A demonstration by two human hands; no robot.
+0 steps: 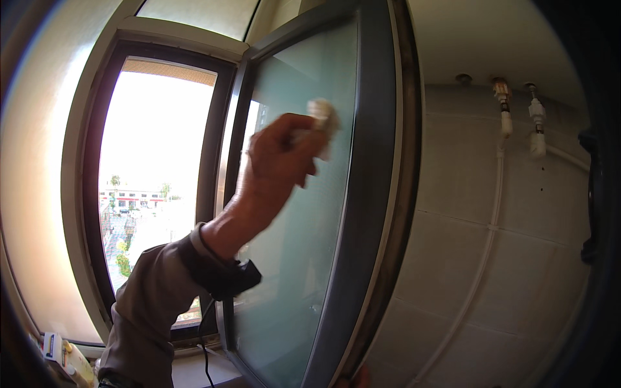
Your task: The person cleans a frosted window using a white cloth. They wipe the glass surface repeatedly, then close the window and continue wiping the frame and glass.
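My left hand point(284, 150) is raised before the frosted glass pane point(301, 233) of an opened window sash. It pinches a crumpled whitish cloth or tissue point(324, 116), blurred by motion, at the upper part of the pane. A grey-brown sleeve covers the arm, and a black device point(237, 279) is strapped at the wrist, with a thin cable hanging down. Only a bit of my right hand point(360, 377) shows, at the bottom by the lower outer edge of the dark sash frame point(361, 145). Its fingers are mostly hidden.
Left of the sash is the bright window opening point(155, 145), with buildings and trees far below. A whitish container point(70, 359) bearing writing stands at lower left near the sill point(208, 368). Pipe fittings point(504, 106) and a thin pipe run down the tiled wall point(456, 271) at right.
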